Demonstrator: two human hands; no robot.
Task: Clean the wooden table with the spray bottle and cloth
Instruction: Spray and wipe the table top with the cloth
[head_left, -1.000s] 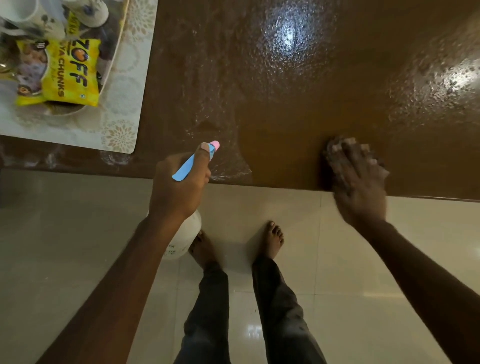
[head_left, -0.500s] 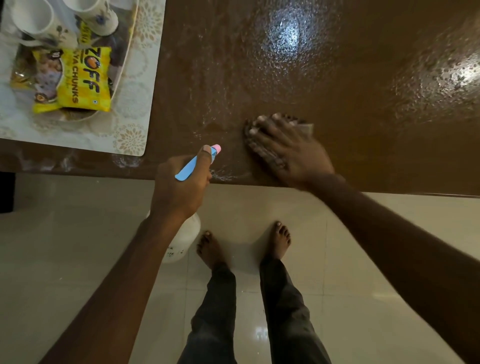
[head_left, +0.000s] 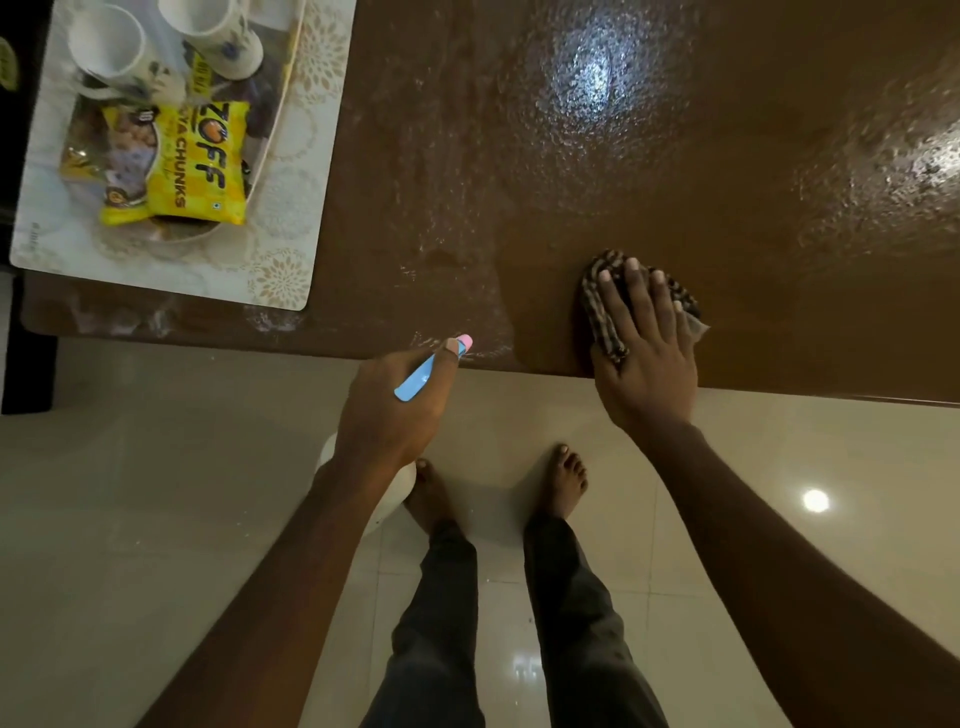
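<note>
- The left hand (head_left: 395, 410) grasps the spray bottle (head_left: 415, 383), fingers curled round its neck, one fingertip beside the pink nozzle (head_left: 464, 341).
- The nozzle points toward 1 o'clock and sits just over the near edge of the table (head_left: 727, 182). The bottle's white body hangs under the wrist, off the table and above the floor (head_left: 130, 493).
- The right hand (head_left: 644, 353) lies flat with fingers straight and spread, pressing the cloth (head_left: 602, 322) onto the table, at 3 o'clock from the nozzle.
- The cloth is dark, striped and bunched. It shows past the fingers at 9, 12 and 3 o'clock, near the table's near edge.
- A wet film (head_left: 457, 260) glistens on the brown top at 12 o'clock from the nozzle.
- At 10 o'clock in view, a patterned mat (head_left: 317, 171) bears a tray (head_left: 275, 140) with a yellow packet (head_left: 192, 166) and two white cups (head_left: 109, 41).
- Bare feet (head_left: 569, 480) stand on the tiled floor at 6 o'clock, between the arms.
</note>
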